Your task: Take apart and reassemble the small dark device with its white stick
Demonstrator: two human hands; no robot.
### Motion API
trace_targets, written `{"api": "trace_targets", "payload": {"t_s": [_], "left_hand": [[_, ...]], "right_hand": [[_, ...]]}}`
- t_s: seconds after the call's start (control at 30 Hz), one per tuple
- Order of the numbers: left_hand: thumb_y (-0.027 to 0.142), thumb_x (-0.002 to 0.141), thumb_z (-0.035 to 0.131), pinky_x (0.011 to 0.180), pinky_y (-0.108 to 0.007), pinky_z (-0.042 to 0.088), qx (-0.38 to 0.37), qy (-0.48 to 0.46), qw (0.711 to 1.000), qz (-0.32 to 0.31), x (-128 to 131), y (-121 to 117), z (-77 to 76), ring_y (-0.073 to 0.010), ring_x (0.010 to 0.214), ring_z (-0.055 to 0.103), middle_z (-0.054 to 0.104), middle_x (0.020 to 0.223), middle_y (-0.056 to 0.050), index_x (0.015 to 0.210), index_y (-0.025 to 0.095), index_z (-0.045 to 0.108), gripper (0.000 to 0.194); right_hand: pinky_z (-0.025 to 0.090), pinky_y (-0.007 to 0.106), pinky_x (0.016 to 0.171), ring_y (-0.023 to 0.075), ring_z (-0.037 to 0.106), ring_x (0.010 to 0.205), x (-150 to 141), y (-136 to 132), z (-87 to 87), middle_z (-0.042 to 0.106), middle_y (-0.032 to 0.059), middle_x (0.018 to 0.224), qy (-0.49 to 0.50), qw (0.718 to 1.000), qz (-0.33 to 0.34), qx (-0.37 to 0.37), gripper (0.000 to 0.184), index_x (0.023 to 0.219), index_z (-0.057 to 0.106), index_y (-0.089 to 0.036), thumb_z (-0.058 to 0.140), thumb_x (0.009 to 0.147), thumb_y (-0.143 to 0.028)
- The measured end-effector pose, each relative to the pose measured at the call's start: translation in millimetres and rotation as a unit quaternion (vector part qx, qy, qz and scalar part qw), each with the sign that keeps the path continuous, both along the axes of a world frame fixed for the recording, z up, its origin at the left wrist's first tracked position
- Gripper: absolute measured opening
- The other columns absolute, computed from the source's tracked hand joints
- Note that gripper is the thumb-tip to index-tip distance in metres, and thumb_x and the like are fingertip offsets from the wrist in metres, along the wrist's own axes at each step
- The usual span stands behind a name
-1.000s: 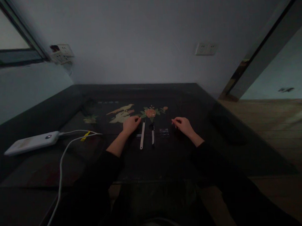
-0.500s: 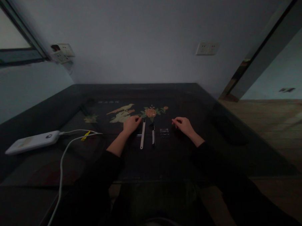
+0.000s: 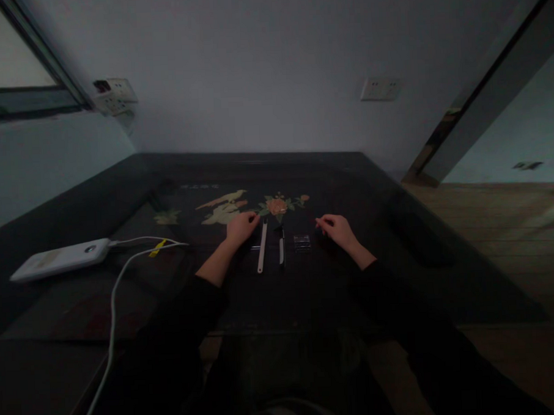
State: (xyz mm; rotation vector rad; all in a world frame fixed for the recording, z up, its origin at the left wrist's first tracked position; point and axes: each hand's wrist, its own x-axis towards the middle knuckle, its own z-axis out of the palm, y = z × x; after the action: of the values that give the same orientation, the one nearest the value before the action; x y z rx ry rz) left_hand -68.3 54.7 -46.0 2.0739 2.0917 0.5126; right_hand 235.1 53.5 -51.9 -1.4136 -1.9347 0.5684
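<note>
My left hand [image 3: 241, 227] rests on the dark table [image 3: 120, 196] with its fingers curled, the fingertips touching the top end of a pale flat strip [image 3: 261, 253]. Just right of the strip lies a short dark tool with a light blade [image 3: 281, 250], and beside that a small clear ridged piece [image 3: 301, 242]. My right hand [image 3: 337, 229] lies on the table a little right of the clear piece, fingers loosely curled, nothing visible in them. Both arms are in black sleeves.
A flower and bird inlay [image 3: 240, 208] decorates the table top beyond my hands. A white power bank [image 3: 61, 258] with white cables [image 3: 113, 300] and a yellow tag lies at the left. Wall sockets [image 3: 379, 89] sit behind; wooden floor [image 3: 498, 234] is at the right.
</note>
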Motion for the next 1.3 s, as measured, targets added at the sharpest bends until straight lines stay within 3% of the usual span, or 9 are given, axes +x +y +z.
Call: {"api": "trace_targets", "payload": {"t_s": [1.3], "left_hand": [[0.047, 0.090, 0.037, 0.060, -0.026, 0.035, 0.001, -0.003, 1.000, -0.002, 0.7, -1.5, 2.0, -0.0206, 0.084, 0.062, 0.072, 0.094, -0.005, 0.088, 0.023, 0.068, 0.040]], "right_hand": [[0.033, 0.025, 0.051, 0.0139, 0.052, 0.049, 0.5, -0.2, 1.8, 0.058, 0.0009, 0.053, -0.006, 1.000, 0.002, -0.006, 0.038, 0.069, 0.065, -0.017, 0.048, 0.086, -0.046]]}}
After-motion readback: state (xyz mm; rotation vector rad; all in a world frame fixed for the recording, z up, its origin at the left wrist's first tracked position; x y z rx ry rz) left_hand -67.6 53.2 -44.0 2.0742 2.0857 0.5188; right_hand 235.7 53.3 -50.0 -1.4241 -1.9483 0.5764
